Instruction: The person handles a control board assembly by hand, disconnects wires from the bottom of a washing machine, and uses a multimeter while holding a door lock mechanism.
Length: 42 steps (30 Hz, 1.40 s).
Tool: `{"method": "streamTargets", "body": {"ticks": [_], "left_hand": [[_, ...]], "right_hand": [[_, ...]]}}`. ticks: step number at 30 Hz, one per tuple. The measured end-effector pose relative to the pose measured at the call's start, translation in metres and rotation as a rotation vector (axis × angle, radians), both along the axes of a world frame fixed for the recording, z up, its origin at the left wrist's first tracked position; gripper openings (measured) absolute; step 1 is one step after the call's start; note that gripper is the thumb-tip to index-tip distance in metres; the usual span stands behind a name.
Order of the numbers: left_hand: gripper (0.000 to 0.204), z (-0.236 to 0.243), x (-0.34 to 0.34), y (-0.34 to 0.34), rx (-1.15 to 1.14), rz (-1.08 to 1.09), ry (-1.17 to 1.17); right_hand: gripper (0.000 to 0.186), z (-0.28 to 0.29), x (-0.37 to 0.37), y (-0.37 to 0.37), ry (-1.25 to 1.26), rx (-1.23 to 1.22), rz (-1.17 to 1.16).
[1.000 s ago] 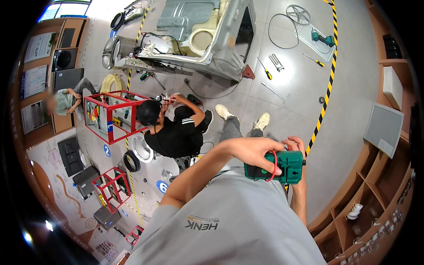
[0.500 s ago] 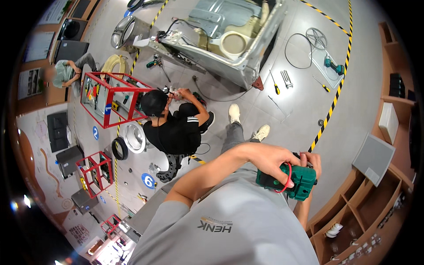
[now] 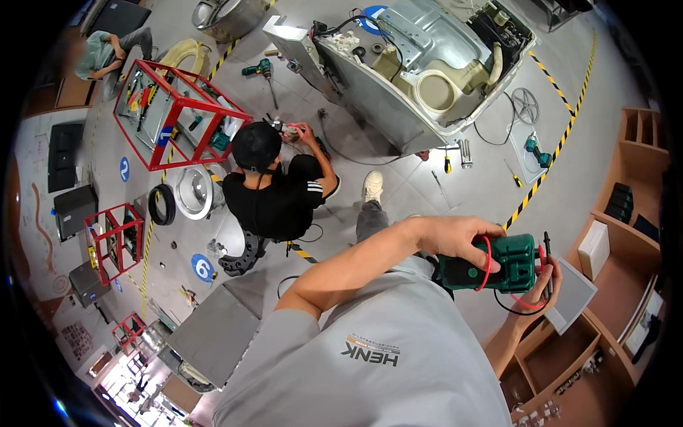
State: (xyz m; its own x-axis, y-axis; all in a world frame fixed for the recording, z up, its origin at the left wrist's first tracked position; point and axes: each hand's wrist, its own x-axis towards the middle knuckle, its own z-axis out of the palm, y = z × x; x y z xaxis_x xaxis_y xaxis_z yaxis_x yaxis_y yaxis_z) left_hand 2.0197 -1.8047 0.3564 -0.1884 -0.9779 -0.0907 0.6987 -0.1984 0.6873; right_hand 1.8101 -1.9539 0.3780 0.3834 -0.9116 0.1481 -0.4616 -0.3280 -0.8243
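Note:
In front of my grey shirt, my left hand (image 3: 459, 240) is closed around a green multimeter (image 3: 511, 265). A loop of red lead (image 3: 488, 265) runs round its case beside my thumb. Just right of the meter, my right hand (image 3: 548, 288) has its fingers closed on thin test probes. A black probe (image 3: 547, 245) sticks up from these fingers. Red and black wires curve between the meter and that hand. The meter's display is not visible.
A co-worker in black (image 3: 274, 185) crouches ahead on the left. Beyond stands an opened metal appliance housing (image 3: 398, 92). A red-framed cart (image 3: 178, 117) holds tools. Screwdrivers (image 3: 447, 164) and a drill (image 3: 537, 153) lie on the floor. Wooden shelving (image 3: 612, 263) stands at right.
Both hands and the multimeter have shifted right. My right hand has come away from the meter's end and now grips the probes, with the leads drawn out. The whole view has turned somewhat.

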Motion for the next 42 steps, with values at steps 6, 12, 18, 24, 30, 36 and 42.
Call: {"method": "streamTargets", "body": {"ticks": [6, 12, 18, 24, 30, 36, 42], "left_hand": [[0.042, -0.011, 0.022, 0.008, -0.154, -0.052, 0.162], [0.041, -0.01, 0.026, 0.004, -0.167, -0.164, 0.052], [0.04, -0.013, 0.024, -0.005, -0.088, -0.124, 0.045], [0.041, -0.018, 0.008, -0.034, 0.095, 0.26, 0.093], [0.04, -0.033, -0.022, -0.063, 0.164, 0.405, -0.467], [0.052, -0.033, -0.041, -0.086, 0.224, 0.41, -0.493], [0.06, -0.026, -0.037, -0.096, 0.148, 0.62, -0.296]], "right_hand": [[0.019, 0.024, 0.041, 0.029, 0.033, -0.143, 0.129], [0.029, 0.024, 0.068, 0.053, -0.032, 0.016, 0.191], [0.03, 0.014, 0.046, 0.04, -0.046, 0.196, 0.133], [0.052, -0.006, 0.028, 0.027, -0.212, 0.549, 0.213], [0.064, -0.036, 0.023, -0.021, 0.021, 0.708, 0.283], [0.059, -0.056, 0.018, -0.064, -0.195, 1.086, 0.376], [0.062, -0.046, 0.035, -0.093, -0.249, 1.237, 0.343]]}}
